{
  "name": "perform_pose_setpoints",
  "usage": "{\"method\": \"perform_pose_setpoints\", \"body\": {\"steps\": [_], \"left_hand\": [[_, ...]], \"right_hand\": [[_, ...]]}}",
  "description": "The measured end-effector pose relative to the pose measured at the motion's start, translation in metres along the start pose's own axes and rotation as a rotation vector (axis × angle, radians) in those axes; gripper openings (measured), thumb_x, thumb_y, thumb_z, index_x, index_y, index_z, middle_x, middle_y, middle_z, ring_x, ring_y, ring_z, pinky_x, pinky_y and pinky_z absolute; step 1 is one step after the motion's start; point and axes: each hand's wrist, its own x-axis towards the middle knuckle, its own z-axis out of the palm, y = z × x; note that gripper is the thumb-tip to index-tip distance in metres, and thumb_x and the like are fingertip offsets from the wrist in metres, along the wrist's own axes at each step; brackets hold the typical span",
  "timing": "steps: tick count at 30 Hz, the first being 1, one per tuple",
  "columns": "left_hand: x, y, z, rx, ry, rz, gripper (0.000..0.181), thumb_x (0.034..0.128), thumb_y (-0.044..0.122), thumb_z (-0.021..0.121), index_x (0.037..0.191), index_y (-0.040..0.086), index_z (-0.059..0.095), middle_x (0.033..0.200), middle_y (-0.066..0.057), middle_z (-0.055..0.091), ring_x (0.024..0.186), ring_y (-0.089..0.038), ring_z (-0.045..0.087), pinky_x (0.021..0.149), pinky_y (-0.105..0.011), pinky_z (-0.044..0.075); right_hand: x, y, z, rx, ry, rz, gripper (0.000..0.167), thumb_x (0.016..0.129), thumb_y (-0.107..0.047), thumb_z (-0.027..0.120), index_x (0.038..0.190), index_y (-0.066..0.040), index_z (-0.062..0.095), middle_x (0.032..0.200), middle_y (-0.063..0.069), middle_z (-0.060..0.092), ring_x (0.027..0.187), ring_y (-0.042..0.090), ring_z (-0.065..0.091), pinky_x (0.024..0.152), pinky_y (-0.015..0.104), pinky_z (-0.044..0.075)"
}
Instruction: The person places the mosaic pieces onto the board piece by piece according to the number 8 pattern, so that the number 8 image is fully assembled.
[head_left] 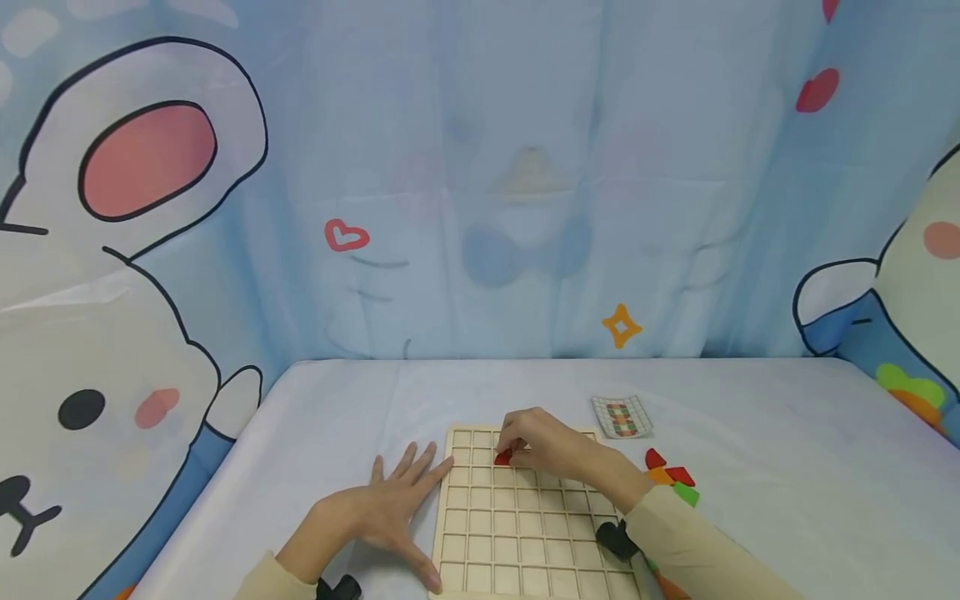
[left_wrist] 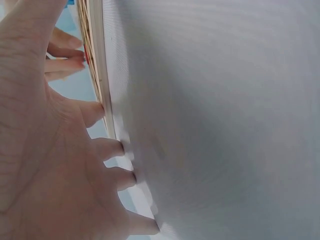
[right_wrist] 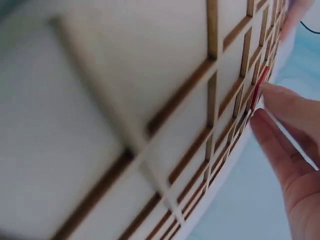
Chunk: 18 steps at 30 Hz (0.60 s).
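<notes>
A wooden board (head_left: 482,548) divided by raised strips into square cells lies on the table. Near its far edge, my right hand (head_left: 546,442) pinches a small red piece (head_left: 503,457) between thumb and fingertips. In the right wrist view, the red piece (right_wrist: 259,86) sits tilted against the grid strips of a cell, and the fingertips touch it. My left hand (head_left: 390,508) is spread beside the board's left edge, its thumb and index finger touching that edge. The left wrist view shows its palm (left_wrist: 55,150) with the fingertips down along the table and the board's side.
Right of the board lie loose pieces: red (head_left: 681,476), orange (head_left: 660,476) and green (head_left: 686,493). More pieces are partly hidden under the right forearm. A small patterned card (head_left: 622,417) lies behind the board. A blue cartoon curtain (head_left: 480,317) hangs behind the white table (head_left: 337,433).
</notes>
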Motion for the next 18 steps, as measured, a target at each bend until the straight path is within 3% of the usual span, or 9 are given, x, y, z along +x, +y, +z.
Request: {"method": "perform_pose_setpoints", "body": {"steps": [7,18], "left_hand": [[0.000,0.000,0.001,-0.010,-0.002,0.001,0.134,0.0716,0.056,0.093,0.170,0.021,0.009,0.175,-0.017,-0.003,0.160,-0.039,-0.007,0.117,-0.077,-0.003],[0.001,-0.003,0.002,-0.008,-0.010,0.003,0.135,0.0719,0.056,0.093,0.170,0.022,0.007,0.175,-0.017,-0.005,0.160,-0.040,-0.008,0.117,-0.077,-0.003]], "right_hand": [[-0.030,-0.007,-0.017,-0.025,0.036,0.010,0.016,0.090,0.006,0.078,0.102,-0.003,0.079,0.098,0.004,0.069,0.089,0.016,0.069,0.078,0.028,0.060],[-0.103,-0.011,-0.034,0.012,-0.076,0.145,0.015,0.091,-0.005,0.081,0.100,-0.016,0.081,0.097,-0.012,0.065,0.085,0.002,0.061,0.073,0.025,0.058]]}}
